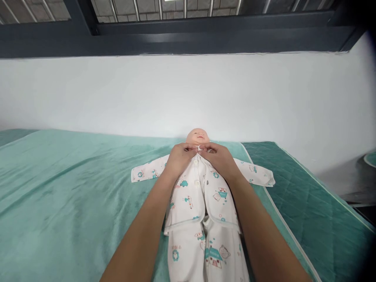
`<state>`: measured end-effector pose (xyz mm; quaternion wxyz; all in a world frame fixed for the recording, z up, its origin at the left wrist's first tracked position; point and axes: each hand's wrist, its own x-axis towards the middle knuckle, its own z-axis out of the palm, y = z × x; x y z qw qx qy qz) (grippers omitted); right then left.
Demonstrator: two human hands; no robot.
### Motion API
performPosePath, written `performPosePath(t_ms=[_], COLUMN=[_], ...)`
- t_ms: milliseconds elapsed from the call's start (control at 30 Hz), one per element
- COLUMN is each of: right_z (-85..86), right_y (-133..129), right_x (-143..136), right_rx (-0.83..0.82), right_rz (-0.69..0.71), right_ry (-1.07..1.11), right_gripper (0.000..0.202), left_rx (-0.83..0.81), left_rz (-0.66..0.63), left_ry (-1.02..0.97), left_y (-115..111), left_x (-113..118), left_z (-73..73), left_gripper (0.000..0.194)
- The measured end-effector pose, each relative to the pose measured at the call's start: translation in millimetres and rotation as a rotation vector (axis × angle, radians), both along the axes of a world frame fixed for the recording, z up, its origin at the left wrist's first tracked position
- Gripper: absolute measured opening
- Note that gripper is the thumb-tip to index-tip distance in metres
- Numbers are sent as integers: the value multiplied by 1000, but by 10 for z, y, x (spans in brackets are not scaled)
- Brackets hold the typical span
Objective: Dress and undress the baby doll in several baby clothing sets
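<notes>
A baby doll (pixel 197 136) lies on its back, its head toward the wall. It wears a white long-sleeved baby jacket (pixel 188 199) with teal and pink prints, and matching trousers (pixel 188 254). Both sleeves stretch out sideways. At the collar, my left hand (pixel 183 154) pinches one front edge of the jacket. My right hand (pixel 216 154) pinches the opposite edge, the fingertips of both hands nearly meeting under the doll's chin. Below them the jacket front hangs apart, with buttons along one edge. The fingers partly hide the collar fastening.
Under the doll spreads a light green blanket (pixel 73 188), over a darker green quilted mattress cover (pixel 305 203) on the right. A white wall (pixel 182 94) rises behind the bed. Above it runs a dark window frame (pixel 188 37) with metal bars beyond.
</notes>
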<state>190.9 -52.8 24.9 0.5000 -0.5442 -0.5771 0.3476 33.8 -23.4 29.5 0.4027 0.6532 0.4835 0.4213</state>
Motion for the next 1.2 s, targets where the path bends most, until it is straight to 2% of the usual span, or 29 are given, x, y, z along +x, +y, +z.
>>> performPosePath(t_ms=[400,633,933,1200], right_z=[33,46,29,34], right_y=[11,10,0,1], right_x=[14,13,13,12], right_rx=[-24,-37,-52,-56], right_rz=[-8,8,-1,-7], right_ry=[-136,-153,-145,-195], right_gripper=[22,22,19,19], left_rx=[112,176,129,110], left_rz=[21,-1,23,-10], left_ry=[136,41,46,44], left_y=[3,13,-34,4], left_x=[38,45,51,37], left_z=[-2,-41,14,-21], left_gripper=[14,13,18,22])
